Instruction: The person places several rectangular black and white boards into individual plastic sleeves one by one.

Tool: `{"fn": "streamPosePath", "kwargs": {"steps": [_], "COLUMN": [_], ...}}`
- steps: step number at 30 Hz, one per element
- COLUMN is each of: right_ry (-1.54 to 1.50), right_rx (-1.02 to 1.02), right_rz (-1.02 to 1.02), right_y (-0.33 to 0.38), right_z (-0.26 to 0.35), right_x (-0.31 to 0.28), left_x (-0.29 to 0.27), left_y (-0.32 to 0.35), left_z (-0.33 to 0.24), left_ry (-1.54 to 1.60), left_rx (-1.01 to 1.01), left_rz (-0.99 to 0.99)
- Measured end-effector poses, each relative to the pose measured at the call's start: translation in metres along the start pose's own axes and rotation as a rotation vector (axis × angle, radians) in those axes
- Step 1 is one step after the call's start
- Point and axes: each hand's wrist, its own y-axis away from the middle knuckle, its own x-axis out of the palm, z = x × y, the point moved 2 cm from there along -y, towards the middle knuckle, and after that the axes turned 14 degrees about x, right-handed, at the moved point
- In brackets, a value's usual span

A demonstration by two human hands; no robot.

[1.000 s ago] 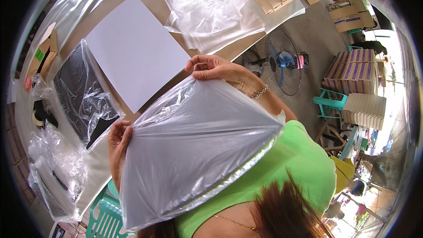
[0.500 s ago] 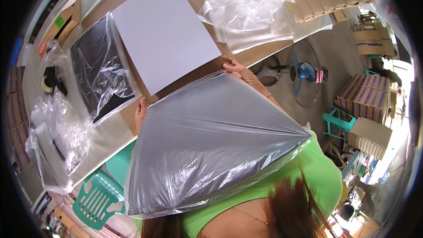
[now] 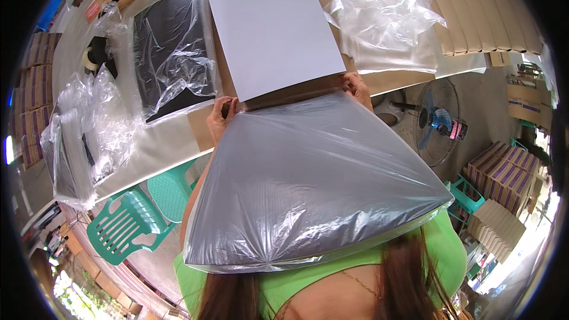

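A large clear plastic bag (image 3: 314, 178) with a flat grey panel inside lies against my green shirt and stretches away from me to the table edge. At its far left corner, my left hand (image 3: 221, 117) is closed with curled fingers on the bag's edge. My right hand (image 3: 357, 88) pinches the far right corner. Between the hands the bag's far edge is pulled taut. Just beyond it, a white rectangular sheet (image 3: 275, 26) lies on brown cardboard (image 3: 204, 133). Whether the bag's far end is unsealed I cannot tell.
Left on the table are a plastic-wrapped black panel (image 3: 172, 47), crumpled clear plastic (image 3: 112, 124) and a tape roll (image 3: 90, 59). Clear bags (image 3: 391, 18) lie at the back right. A standing fan (image 3: 435, 121) is on the right, green chairs (image 3: 127, 225) on the left.
The bagged panel has swung to the right and lies squarer to the table. My right hand has shifted right, my left hand right and up. The view has turned, so the table contents appear farther right.
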Motion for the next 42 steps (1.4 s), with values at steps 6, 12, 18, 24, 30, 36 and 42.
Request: {"fn": "streamPosePath", "kwargs": {"steps": [6, 12, 18, 24, 30, 36, 42], "right_ry": [0.358, 0.339, 0.297, 0.113, 0.169, 0.297, 0.389], "right_rx": [-0.404, -0.305, -0.342, -0.088, -0.136, -0.152, -0.231], "right_rz": [0.142, 0.337, 0.156, 0.290, 0.134, -0.109, -0.141], "right_y": [-0.006, 0.020, 0.021, 0.016, 0.001, -0.018, -0.036], "right_z": [-0.004, 0.045, 0.052, 0.102, 0.091, 0.079, 0.072], "right_x": [-0.008, -0.009, 0.011, 0.030, 0.001, -0.038, -0.051], "left_x": [-0.017, -0.020, -0.028, -0.056, -0.157, -0.193, -0.208], "left_y": [0.006, 0.021, 0.008, -0.048, -0.093, -0.105, -0.109], "left_z": [-0.012, -0.009, -0.004, 0.007, 0.064, 0.087, 0.146], "left_ry": [-0.047, -0.051, 0.311, 0.723, 0.556, 0.312, 0.176], "left_rx": [0.333, 0.495, 0.036, -0.062, -0.040, -0.259, -0.304], "left_rz": [0.119, 0.336, 0.082, -0.066, -0.100, -0.108, -0.104]}}
